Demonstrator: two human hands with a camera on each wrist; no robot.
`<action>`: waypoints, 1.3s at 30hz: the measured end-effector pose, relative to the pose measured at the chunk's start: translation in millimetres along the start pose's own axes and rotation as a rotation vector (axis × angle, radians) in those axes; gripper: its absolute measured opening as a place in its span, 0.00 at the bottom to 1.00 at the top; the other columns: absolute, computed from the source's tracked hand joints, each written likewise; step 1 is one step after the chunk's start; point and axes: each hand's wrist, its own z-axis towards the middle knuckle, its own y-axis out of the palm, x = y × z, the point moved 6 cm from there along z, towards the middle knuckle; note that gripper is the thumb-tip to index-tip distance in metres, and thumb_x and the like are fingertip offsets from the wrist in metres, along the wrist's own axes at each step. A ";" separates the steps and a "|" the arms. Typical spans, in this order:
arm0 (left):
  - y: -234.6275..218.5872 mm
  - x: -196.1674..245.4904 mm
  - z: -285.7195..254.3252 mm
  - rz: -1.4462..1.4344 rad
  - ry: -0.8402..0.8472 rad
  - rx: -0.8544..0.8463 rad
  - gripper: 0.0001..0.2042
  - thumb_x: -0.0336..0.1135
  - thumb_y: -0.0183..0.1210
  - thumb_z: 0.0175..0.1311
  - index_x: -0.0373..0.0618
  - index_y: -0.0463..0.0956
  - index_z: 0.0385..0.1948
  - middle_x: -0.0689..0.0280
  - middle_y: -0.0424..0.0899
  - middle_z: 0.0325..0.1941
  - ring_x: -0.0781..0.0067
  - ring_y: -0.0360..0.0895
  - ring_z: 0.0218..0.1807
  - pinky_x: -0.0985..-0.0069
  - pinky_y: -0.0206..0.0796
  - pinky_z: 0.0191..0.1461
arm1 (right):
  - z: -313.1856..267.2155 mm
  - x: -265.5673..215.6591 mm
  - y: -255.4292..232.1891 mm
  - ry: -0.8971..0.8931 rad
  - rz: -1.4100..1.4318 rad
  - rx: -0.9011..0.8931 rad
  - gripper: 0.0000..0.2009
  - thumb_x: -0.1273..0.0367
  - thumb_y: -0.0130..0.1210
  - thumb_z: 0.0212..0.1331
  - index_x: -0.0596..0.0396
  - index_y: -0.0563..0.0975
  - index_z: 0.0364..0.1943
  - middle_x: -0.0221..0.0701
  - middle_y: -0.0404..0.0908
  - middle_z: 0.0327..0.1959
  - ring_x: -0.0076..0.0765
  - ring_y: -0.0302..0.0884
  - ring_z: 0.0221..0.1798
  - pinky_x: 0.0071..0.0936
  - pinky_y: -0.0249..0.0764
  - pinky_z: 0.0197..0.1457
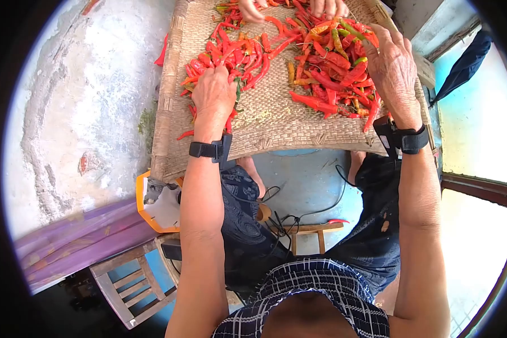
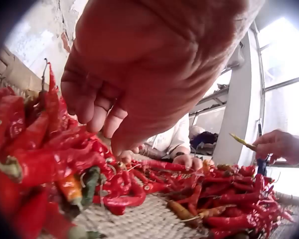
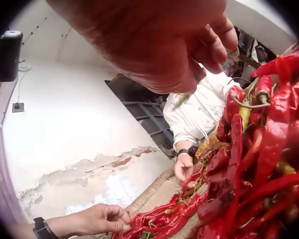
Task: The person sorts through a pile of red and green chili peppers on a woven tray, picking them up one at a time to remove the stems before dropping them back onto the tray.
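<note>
The right hand (image 1: 397,67) is pinching a yellow-green pepper (image 2: 243,142) at the right pile (image 1: 339,67); well apart, the left hand (image 1: 214,93) is touching the left pile (image 1: 226,52), its grip being unclear; both mostly red pepper piles are lying on a woven tray (image 1: 270,130), another person's hands (image 1: 328,7) showing at its far side

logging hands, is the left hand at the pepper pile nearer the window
No, the left hand is at the pile farther from the window.

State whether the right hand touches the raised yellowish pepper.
Touching: the left wrist view shows the right hand pinching the yellowish pepper by one end.
</note>
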 end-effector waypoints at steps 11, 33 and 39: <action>18.9 -2.8 1.9 0.063 0.040 -0.066 0.13 0.39 0.63 0.51 0.40 0.75 0.31 0.51 0.80 0.36 0.51 0.79 0.40 0.58 0.71 0.41 | -6.4 -69.7 16.6 -0.211 0.365 -0.067 0.09 0.73 0.57 0.48 0.56 0.76 0.36 0.38 0.74 0.32 0.47 0.71 0.39 0.37 0.71 0.44; 19.7 36.9 -14.0 -1.364 -0.319 -0.358 0.08 0.38 0.59 0.62 0.45 0.76 0.35 0.73 0.78 0.29 0.86 0.68 0.25 0.86 0.58 0.26 | -45.2 -112.3 60.7 -0.136 0.536 -0.569 0.08 0.67 0.54 0.54 0.59 0.74 0.28 0.45 0.78 0.20 0.53 0.80 0.28 0.44 0.76 0.30; 15.8 54.7 -12.1 -1.585 -0.235 -0.420 0.11 0.39 0.59 0.63 0.43 0.76 0.40 0.71 0.78 0.31 0.85 0.70 0.29 0.87 0.61 0.31 | -30.2 -100.7 68.6 0.107 0.759 -0.549 0.11 0.66 0.55 0.55 0.62 0.75 0.32 0.52 0.76 0.22 0.61 0.77 0.32 0.49 0.73 0.33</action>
